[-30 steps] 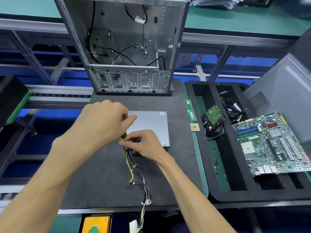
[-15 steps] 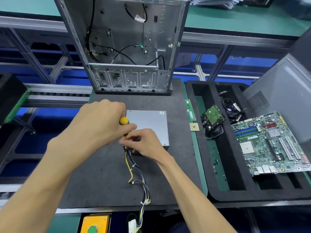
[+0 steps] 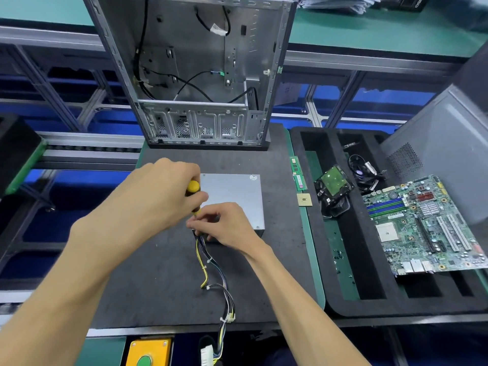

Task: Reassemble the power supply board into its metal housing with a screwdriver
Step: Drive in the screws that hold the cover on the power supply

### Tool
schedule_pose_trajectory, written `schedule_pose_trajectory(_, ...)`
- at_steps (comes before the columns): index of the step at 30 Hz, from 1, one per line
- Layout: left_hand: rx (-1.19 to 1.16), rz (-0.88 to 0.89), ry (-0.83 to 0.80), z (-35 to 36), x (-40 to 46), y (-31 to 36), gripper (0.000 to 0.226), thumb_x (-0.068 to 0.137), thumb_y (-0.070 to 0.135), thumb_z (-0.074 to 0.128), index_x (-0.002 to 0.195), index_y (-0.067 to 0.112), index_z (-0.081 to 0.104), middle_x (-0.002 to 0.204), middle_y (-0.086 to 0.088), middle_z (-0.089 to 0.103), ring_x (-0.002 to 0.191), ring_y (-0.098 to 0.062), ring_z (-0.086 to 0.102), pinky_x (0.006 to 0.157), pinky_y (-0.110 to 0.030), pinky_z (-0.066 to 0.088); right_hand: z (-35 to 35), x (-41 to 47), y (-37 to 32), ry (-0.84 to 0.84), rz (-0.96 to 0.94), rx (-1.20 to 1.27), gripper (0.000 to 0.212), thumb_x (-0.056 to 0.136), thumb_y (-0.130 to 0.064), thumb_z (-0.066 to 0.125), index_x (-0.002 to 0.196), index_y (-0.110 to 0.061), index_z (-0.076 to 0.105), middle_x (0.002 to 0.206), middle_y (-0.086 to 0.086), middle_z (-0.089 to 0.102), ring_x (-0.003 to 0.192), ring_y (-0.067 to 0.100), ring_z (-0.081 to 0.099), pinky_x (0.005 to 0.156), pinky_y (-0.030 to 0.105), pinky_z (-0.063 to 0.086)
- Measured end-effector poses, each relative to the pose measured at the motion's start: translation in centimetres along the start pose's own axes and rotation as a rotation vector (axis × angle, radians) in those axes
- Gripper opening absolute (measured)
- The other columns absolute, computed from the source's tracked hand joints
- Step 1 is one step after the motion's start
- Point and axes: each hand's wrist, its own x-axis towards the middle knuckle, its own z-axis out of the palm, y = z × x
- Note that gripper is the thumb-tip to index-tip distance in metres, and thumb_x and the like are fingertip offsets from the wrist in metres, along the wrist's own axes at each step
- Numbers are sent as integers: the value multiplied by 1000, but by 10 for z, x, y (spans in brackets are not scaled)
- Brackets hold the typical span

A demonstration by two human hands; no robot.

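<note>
On the bench's dark mat (image 3: 163, 273), the left hand (image 3: 158, 196) holds a yellow-handled screwdriver (image 3: 192, 188) upright at the grey power supply housing (image 3: 232, 196); the right hand (image 3: 227, 225) pinches its tip. A slip could strip the screw or nick the wire harness (image 3: 211, 268).

No legible text anywhere. Round stamp or sticker (image 3: 253, 177) at the 1 o'clock corner of the grey metal housing (image 3: 235, 196): marks too small to read. White label on the memory stick (image 3: 298, 173) at 3 o'clock of the housing: blurred. Motherboard (image 3: 425, 228) print at far 3 o'clock: unreadable.
</note>
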Motion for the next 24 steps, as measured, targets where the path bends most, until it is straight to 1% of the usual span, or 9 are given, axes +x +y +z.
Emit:
schedule_pose_trajectory(4,0,98,-51,1,0,1,6,90,37,62,93,33,60,87,9,57,88,-24,59,75,-37,49,0,0,0,6,3,4,15,87,-30,79,75,-38,76,66,-6,72,61,8,62,60,30,58)
schedule_pose_trajectory(7,142,-28,66,4,4,1,41,89,57,56,65,26,48,71,2,54,73,-27,57,60,-33,37,1,0,-1,-2,1,-29,16,88,-32,79,75,-41,75,67,-7,71,62,10,61,68,40,59)
schedule_pose_trajectory(10,225,-102,165,7,5,2,57,88,69,44,59,20,44,62,0,49,60,-25,50,53,-30,28,1,-1,-1,3,10,-20,12,89,-31,80,78,-36,77,67,-5,70,71,28,65,70,43,58)
schedule_pose_trajectory(13,142,-56,88,3,6,-4,41,89,57,56,65,25,46,72,2,52,73,-26,55,59,-33,35,2,-2,-1,3,23,-2,5,88,-26,80,84,-24,80,65,-4,69,67,22,63,68,42,57)
schedule_pose_trajectory(16,6,86,-55,-4,1,-6,7,89,36,65,90,36,58,95,10,50,89,-17,55,71,-36,47,2,-1,-2,8,36,48,6,87,-23,81,82,-22,79,63,-2,68,66,11,65,61,34,54)
schedule_pose_trajectory(18,73,47,-27,-1,-3,-3,19,89,49,62,101,36,55,99,10,52,91,-19,56,69,-35,45,2,-1,-1,4,42,59,5,88,-24,81,83,-22,80,65,0,70,66,9,65,60,28,54)
schedule_pose_trajectory(20,101,-37,41,-2,-4,-1,26,89,57,57,88,32,51,86,5,56,84,-26,57,64,-34,38,1,-1,-1,4,43,58,6,88,-25,81,85,-20,80,65,-3,70,67,9,66,59,24,53)
schedule_pose_trajectory(23,4,35,-13,-1,-2,-5,4,93,31,59,97,32,58,90,7,56,84,-23,52,67,-34,41,1,-1,-1,10,51,91,7,88,-20,81,83,-15,78,64,-2,64,69,9,71,55,20,50)
schedule_pose_trajectory(24,-8,75,-25,-1,-3,-4,11,92,29,60,102,34,58,96,9,54,86,-20,53,69,-35,44,2,-1,-1,14,57,100,9,88,-19,81,80,-17,77,63,-3,63,69,9,72,53,20,50)
